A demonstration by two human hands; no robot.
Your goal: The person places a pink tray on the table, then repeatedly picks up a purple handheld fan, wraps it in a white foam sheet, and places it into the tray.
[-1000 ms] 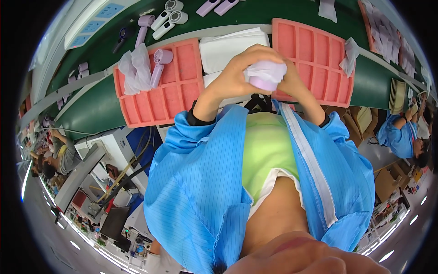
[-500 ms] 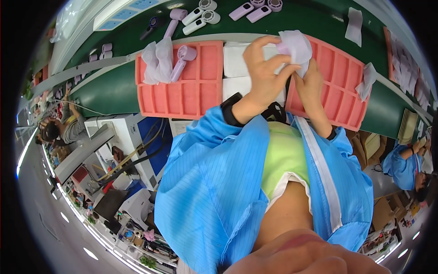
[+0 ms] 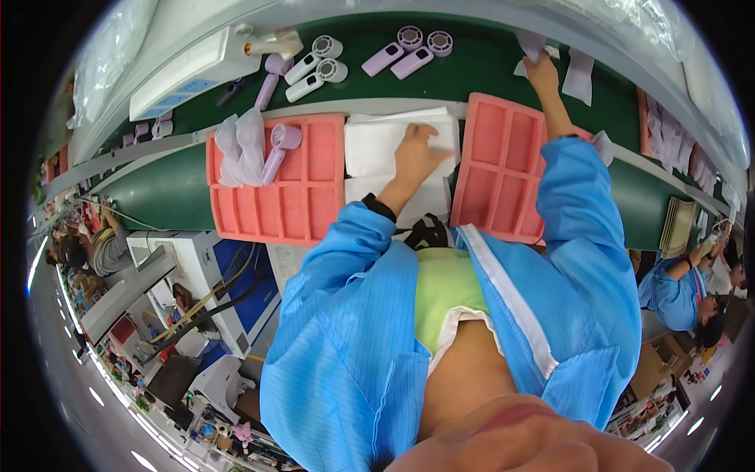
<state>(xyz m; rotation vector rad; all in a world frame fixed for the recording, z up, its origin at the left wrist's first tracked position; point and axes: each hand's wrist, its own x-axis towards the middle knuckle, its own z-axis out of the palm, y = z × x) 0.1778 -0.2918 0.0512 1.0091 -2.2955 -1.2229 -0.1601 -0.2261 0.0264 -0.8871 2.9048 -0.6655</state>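
Head view, looking down over your blue coat: your left hand lies flat, fingers loosely spread and holding nothing, on a stack of white sheets between two pink compartment trays on the tabletop. Your right hand reaches far out over the green conveyor belt, its grip pinched on a white wrapped piece. The left pink tray holds a lilac handheld fan beside a crumpled clear bag, while the right pink tray lies just beside your right forearm.
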